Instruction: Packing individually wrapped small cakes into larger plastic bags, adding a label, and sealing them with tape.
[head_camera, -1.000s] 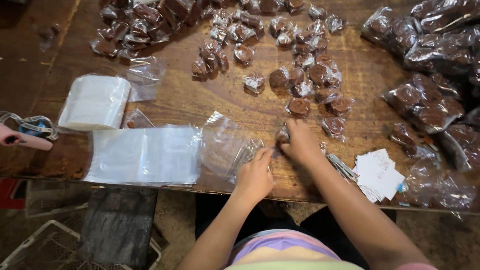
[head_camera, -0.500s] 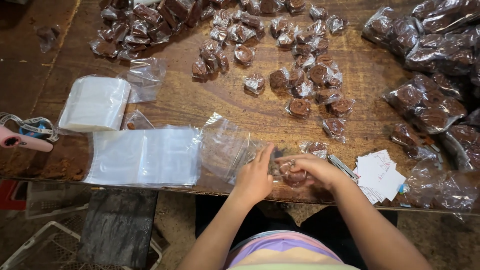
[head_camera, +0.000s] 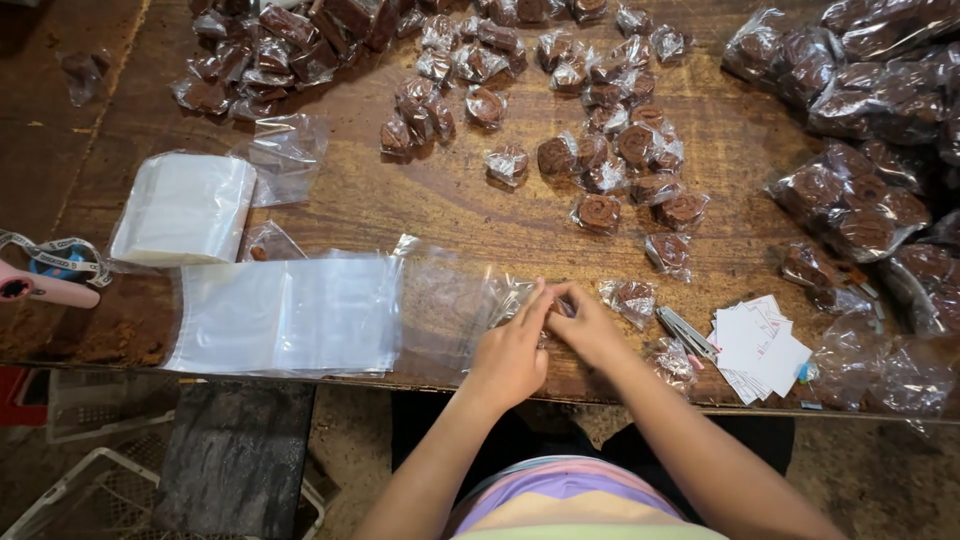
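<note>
My left hand (head_camera: 512, 345) and my right hand (head_camera: 592, 325) meet fingertip to fingertip near the table's front edge. They are at the mouth of a clear plastic bag (head_camera: 450, 300) that lies flat, with my left hand pinching its opening. My right hand's fingers close on a small wrapped brown sweet, which is mostly hidden between the two hands. More wrapped brown sweets (head_camera: 600, 212) lie scattered just beyond my hands. One of them (head_camera: 632, 298) is right beside my right hand.
A stack of flat clear bags (head_camera: 290, 315) lies left of my hands, with a thicker pack (head_camera: 185, 208) beyond it. Filled bags of sweets (head_camera: 850, 210) crowd the right side. White cards (head_camera: 760, 345), a metal clip (head_camera: 685, 332) and a pink tool (head_camera: 45, 290) sit near the edges.
My right hand took a wrapped sweet from the table and drew it back to the bag's mouth. My left hand stayed on the bag and now touches the right.
</note>
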